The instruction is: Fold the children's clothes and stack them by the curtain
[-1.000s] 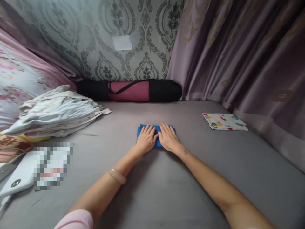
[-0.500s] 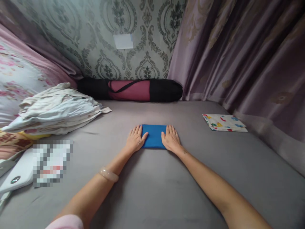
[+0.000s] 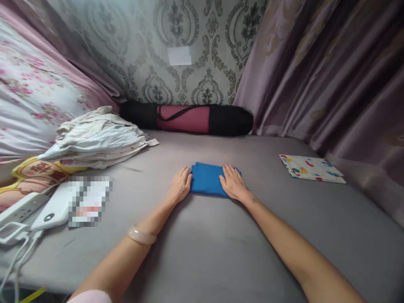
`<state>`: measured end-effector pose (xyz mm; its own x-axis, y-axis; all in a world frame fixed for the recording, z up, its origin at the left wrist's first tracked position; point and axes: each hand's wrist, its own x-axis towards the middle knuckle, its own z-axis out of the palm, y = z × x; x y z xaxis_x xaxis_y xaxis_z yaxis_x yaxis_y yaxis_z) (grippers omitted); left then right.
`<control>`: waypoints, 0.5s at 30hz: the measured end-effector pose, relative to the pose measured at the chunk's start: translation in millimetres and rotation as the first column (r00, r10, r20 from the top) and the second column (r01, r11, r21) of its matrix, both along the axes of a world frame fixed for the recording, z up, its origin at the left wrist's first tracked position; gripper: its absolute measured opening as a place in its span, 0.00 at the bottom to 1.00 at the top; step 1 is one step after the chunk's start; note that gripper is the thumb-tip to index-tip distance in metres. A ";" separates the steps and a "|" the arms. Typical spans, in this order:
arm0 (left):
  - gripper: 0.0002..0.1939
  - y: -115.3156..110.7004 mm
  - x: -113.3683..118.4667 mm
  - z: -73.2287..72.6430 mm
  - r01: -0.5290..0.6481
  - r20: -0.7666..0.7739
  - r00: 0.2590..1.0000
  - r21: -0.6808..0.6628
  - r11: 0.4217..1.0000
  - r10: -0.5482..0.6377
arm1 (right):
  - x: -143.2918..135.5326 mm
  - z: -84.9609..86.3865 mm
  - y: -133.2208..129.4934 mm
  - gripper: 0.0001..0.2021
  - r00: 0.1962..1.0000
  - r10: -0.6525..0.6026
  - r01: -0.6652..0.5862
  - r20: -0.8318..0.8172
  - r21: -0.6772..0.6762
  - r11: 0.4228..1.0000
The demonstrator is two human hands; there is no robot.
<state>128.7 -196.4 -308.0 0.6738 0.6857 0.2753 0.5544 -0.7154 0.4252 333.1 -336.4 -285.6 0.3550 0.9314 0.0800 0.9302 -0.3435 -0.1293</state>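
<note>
Grey sheet (image 3: pixel 195 252): it lies under everything here; the clock of this text has its centre at the folded blue cloth (image 3: pixel 206 181), with 12 o'clock away from the person.
Purple curtain (image 3: pixel 315 63): it hangs in folds, from 1 to 3 o'clock.
Long bag (image 3: pixel 183 119): black at both ends, dark pink between, it lies across near 12 o'clock, well apart from the hands.
Pile of clothes (image 3: pixel 101 134): pale and loosely heaped, at 10 o'clock.
Blue cloth: it lies flat between the two hands, in the middle of the sheet; its layers do not quite meet at the upper left corner.
Printed cloth (image 3: pixel 311 168): white with coloured figures, folded, at 3 o'clock.
Right hand (image 3: pixel 233 183): palm down upon the 3 o'clock end of the cloth; fingers extended, a little apart, the thumb separated and lying on the blue; they grip nothing.
Left hand (image 3: pixel 181 183): at the 9 o'clock edge; fingers nearly together, slightly bent, the thumb side touching the edge, without clamping it.
Bracelet (image 3: pixel 142 235): pale, around the left forearm.
</note>
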 end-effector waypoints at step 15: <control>0.18 6.4 -0.9 -9.4 -0.008 0.149 0.989 -0.026 1.000 0.012 | -63.6 9.3 54.2 0.30 0.993 0.098 -0.097 -0.058 0.024 0.995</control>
<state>127.8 -190.0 -317.4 0.6197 0.7002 0.3546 0.4903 -0.6982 0.5217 269.5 -282.2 -276.3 0.2673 0.9601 0.0820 0.9497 -0.2480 -0.1913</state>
